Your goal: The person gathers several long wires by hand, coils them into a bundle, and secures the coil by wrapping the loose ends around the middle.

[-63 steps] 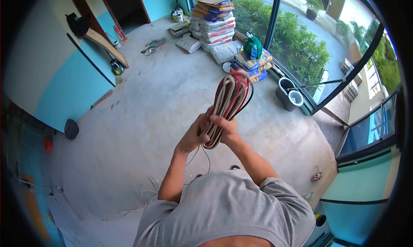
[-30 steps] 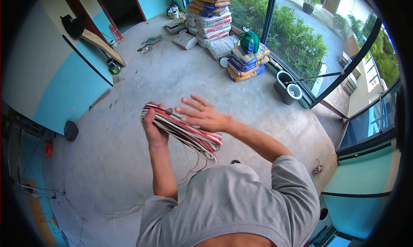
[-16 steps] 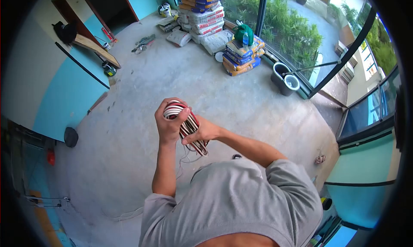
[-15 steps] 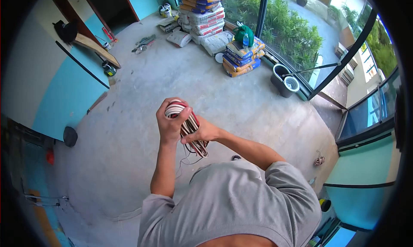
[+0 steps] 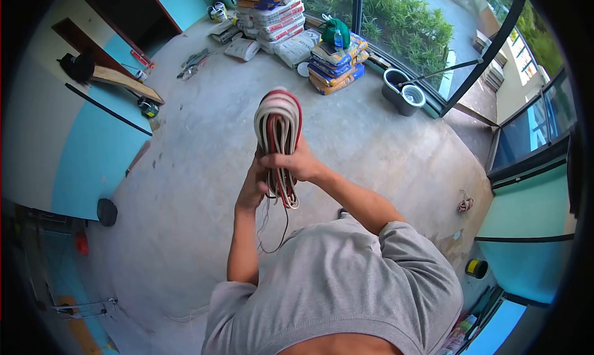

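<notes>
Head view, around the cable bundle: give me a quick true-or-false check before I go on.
1. The left hand and right hand both hold the cable bundle. True.
2. The cable bundle is entirely black. False: white and red strands show.
3. A green bag sits on stacked sacks. True.
4. A small coil lies on the floor. True.
5. The small coil touches the green bag. False: they are well apart.
</notes>
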Demonstrator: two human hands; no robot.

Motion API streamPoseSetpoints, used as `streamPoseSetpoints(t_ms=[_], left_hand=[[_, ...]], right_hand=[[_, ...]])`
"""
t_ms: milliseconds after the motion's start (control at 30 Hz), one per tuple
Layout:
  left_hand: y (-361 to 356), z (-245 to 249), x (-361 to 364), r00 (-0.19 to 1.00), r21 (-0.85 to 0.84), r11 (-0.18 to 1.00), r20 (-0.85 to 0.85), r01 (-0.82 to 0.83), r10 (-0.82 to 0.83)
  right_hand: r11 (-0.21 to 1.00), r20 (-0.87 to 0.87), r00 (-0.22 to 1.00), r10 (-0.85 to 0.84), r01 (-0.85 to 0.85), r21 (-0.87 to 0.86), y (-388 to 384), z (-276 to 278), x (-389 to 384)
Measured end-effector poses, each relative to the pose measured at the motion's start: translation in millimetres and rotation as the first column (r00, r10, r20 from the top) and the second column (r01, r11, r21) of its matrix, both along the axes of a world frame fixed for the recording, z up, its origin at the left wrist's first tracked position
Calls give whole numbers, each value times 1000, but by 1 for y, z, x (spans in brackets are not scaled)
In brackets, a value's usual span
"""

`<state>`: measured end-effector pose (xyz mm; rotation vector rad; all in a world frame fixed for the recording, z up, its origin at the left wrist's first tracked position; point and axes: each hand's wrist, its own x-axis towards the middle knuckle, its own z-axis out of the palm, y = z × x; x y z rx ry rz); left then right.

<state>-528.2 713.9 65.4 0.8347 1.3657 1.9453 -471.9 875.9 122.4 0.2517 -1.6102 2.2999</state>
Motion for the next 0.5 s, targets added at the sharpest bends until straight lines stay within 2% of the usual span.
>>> streamPoseSetpoints(t_ms=[33, 133, 233, 333, 433, 500], left_hand=[[0, -2, 3, 998, 44, 999, 68, -15, 12], [-8, -4, 3, 986, -33, 988, 79, 151, -148], [-5, -8, 15, 951, 11, 962, 150, 272, -270], [6, -13, 29, 954, 147, 971, 207, 189, -217], [26, 5, 35, 963, 277, 961, 262, -8, -67], [33, 16, 40, 942, 321, 943, 335, -93, -21]], right_hand=[[999, 3, 1000, 7, -7, -44, 3, 7, -1], [959, -43, 996, 84, -92, -268, 5, 27, -11], [963, -115, 991, -62, 30, -267, 8, 49, -27], [939, -124, 975, -184, 137, -317, 6, 63, -35], [913, -158, 938, -308, 245, -326, -2, 66, -40], [862, -178, 896, -408, 314, -397, -16, 66, -38]])
